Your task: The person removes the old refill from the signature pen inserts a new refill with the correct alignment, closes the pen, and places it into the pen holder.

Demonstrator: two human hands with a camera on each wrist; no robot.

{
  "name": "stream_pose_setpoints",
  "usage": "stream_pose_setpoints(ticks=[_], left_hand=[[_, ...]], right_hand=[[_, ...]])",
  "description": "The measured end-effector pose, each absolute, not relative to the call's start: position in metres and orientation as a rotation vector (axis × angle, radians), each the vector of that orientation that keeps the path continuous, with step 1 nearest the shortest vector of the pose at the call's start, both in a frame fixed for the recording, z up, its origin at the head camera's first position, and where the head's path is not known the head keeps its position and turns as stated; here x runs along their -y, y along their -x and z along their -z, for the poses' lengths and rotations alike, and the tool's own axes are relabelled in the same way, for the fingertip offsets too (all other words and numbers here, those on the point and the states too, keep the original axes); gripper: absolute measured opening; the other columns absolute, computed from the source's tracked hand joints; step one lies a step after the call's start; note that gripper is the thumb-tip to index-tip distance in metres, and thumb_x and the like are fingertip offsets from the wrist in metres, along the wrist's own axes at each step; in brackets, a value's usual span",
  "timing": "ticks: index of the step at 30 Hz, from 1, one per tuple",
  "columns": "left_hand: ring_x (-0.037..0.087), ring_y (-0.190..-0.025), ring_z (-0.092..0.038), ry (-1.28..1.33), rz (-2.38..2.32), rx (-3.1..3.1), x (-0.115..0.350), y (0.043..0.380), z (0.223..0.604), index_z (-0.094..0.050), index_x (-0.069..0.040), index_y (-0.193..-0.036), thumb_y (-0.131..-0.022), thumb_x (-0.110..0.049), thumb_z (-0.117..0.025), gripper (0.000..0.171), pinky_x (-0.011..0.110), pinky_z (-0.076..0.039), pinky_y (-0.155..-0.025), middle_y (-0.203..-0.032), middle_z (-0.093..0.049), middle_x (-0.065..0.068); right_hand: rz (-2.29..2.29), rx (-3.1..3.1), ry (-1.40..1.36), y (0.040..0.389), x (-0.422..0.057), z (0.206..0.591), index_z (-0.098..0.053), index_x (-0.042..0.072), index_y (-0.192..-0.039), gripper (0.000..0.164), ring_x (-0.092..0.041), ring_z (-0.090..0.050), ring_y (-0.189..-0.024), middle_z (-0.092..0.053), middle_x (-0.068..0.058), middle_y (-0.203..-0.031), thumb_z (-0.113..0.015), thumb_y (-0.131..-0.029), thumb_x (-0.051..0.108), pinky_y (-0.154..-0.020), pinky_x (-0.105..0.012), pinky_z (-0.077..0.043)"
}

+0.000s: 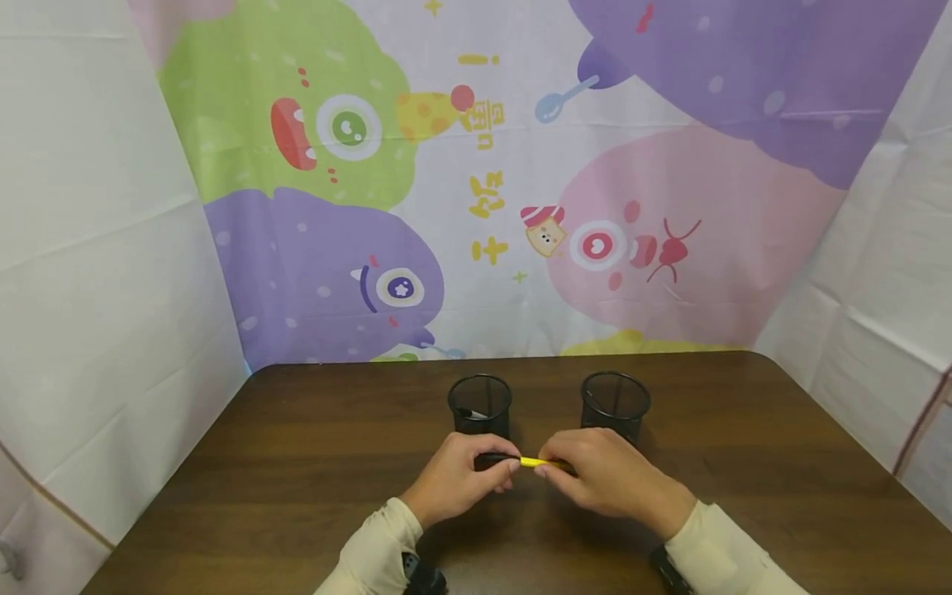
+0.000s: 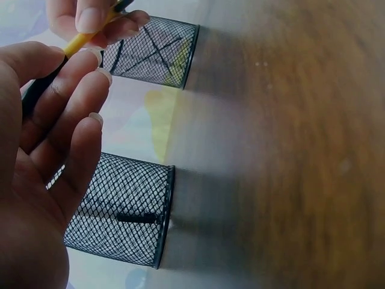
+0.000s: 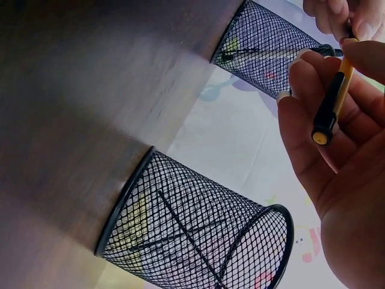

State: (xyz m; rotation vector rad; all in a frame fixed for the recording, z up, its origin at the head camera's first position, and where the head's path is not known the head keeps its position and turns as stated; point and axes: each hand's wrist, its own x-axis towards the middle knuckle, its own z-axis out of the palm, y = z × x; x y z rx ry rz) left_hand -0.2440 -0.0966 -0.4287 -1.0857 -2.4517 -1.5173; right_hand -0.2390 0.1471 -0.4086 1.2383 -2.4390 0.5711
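A slim yellow-and-black pen [image 1: 531, 462] is held level between the two hands, above the table. My left hand [image 1: 459, 475] pinches its black end between thumb and fingers. On the yellow barrel, near the other end, my right hand [image 1: 606, 471] has its thumb and fingertips. The right wrist view shows a black clip [image 3: 328, 105] and a yellow-tipped end on that side. Just behind the left hand stands a black mesh pen cup [image 1: 479, 426] with a black-and-white pen [image 1: 473, 414] inside. A second mesh cup [image 1: 616, 401] stands behind the right hand; crossed dark lines show through its mesh.
Both cups stand upright on the dark wooden table [image 1: 312, 446], a short gap between them. Behind the table's far edge hangs a cartoon-printed cloth [image 1: 483, 314]. White cloth walls [image 1: 97, 248] close off the left and right sides.
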Motion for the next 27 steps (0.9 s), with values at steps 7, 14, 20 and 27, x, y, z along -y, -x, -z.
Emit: stream_pose_setpoints(ticks=[7,14,20,27], left_hand=[[0.014,-0.062,-0.067,1.074,1.553,2.457,0.096,0.228,0.410,-0.072,-0.005,-0.101,-0.096,-0.003,-0.067,0.008,0.025,-0.057,-0.060,-0.074,-0.071,0.006],[0.013,-0.062,-0.068,1.080,1.571,2.435,0.096,0.225,0.406,-0.072,-0.005,-0.103,-0.097,-0.006,-0.066,0.008,0.026,-0.057,-0.061,-0.075,-0.072,0.006],[0.015,-0.063,-0.069,1.071,1.575,2.442,0.096,0.229,0.409,-0.072,-0.006,-0.104,-0.098,-0.007,-0.066,0.010,0.027,-0.058,-0.061,-0.075,-0.072,0.007],[0.017,-0.063,-0.069,1.061,1.601,2.451,0.096,0.228,0.407,-0.072,-0.005,-0.105,-0.098,-0.006,-0.065,0.010,0.032,-0.059,-0.062,-0.076,-0.073,0.010]], right_hand=[[-0.578,2.440,-1.235,0.239,-0.147,0.411,-0.069,0.023,-0.088,0.007,0.004,-0.047,-0.060,-0.056,0.020,-0.079,-0.074,-0.093,0.024,-0.055,-0.015,-0.043],[-0.589,2.432,-1.217,0.239,-0.147,0.409,-0.067,0.023,-0.087,0.010,0.003,-0.046,-0.059,-0.054,0.021,-0.076,-0.076,-0.091,0.024,-0.054,-0.016,-0.043],[-0.606,2.415,-1.213,0.238,-0.147,0.407,-0.066,0.023,-0.087,0.012,0.003,-0.045,-0.059,-0.054,0.020,-0.075,-0.077,-0.090,0.023,-0.053,-0.016,-0.042],[-0.615,2.409,-1.197,0.238,-0.148,0.407,-0.064,0.023,-0.088,0.014,0.003,-0.045,-0.059,-0.054,0.020,-0.075,-0.078,-0.089,0.022,-0.053,-0.016,-0.043]])
